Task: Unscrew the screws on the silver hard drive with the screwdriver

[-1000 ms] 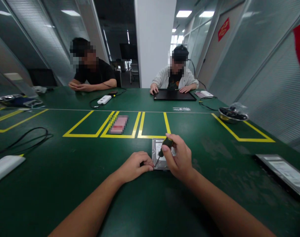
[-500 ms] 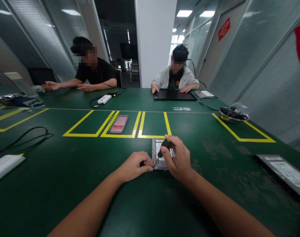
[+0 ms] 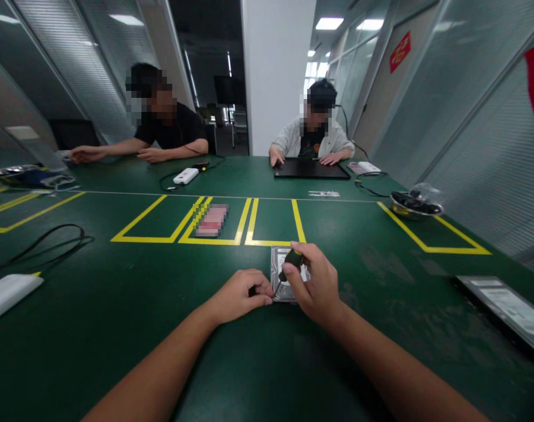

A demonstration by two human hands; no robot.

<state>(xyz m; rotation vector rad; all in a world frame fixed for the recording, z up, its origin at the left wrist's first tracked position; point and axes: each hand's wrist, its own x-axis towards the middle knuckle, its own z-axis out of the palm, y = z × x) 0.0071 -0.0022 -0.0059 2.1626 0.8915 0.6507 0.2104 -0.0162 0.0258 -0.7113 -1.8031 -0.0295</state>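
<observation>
A silver hard drive (image 3: 279, 265) with a pale label lies on the green table in front of me. My right hand (image 3: 318, 281) is closed around the dark green handle of a small screwdriver (image 3: 293, 258). The tool slants down to the left, its tip at the drive's near left corner. Fingers curled, my left hand (image 3: 248, 294) rests on the table with thumb and fingertips pinching that same corner, close to the screwdriver tip. My right hand covers the drive's right side, and the screw under the tip is too small to make out.
Yellow tape (image 3: 275, 242) marks rectangles beyond the drive. A second drive-like device (image 3: 508, 310) lies at right, with a metal bowl (image 3: 416, 209) of dark items farther back. A white power bank (image 3: 12, 297) and cable are at left. Two people sit opposite, one handling a black panel (image 3: 311, 169).
My right hand and the screwdriver handle have shifted very slightly, with the tip staying at the corner. My left hand holds still. The left co-worker's arm reaches a little farther left.
</observation>
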